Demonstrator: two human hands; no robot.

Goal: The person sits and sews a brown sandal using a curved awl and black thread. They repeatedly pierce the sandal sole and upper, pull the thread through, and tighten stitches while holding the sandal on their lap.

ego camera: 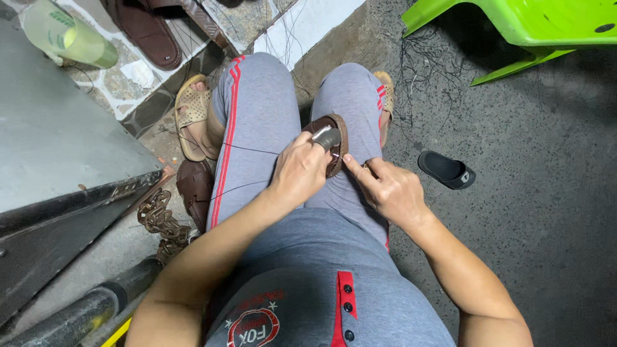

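A brown leather sandal (pixel 335 144) rests on the right thigh of the seated person's grey, red-striped trousers (pixel 257 109), and everything else is placed from it. The left hand (pixel 299 170) lies just left of the sandal, its fingers curled tightly around a grey-handled tool (pixel 326 136) whose head presses against the sandal's sole. The right hand (pixel 389 189) sits just right of and below the sandal, forefinger and thumb pinched together at its lower edge; what they pinch is too small to tell. A thin dark thread (pixel 247 149) runs from the sandal leftward across the left thigh. Well to the right of the sandal, a black slide slipper (pixel 447 170) lies on the concrete floor (pixel 546 193). Far up and right stands a lime-green plastic chair (pixel 514 26). Left of the sandal, beyond the left knee, another brown sandal (pixel 195 186) lies on the ground, with a rusty chain (pixel 160 222) just below it. At upper left lies a pale green plastic cup (pixel 67 35).
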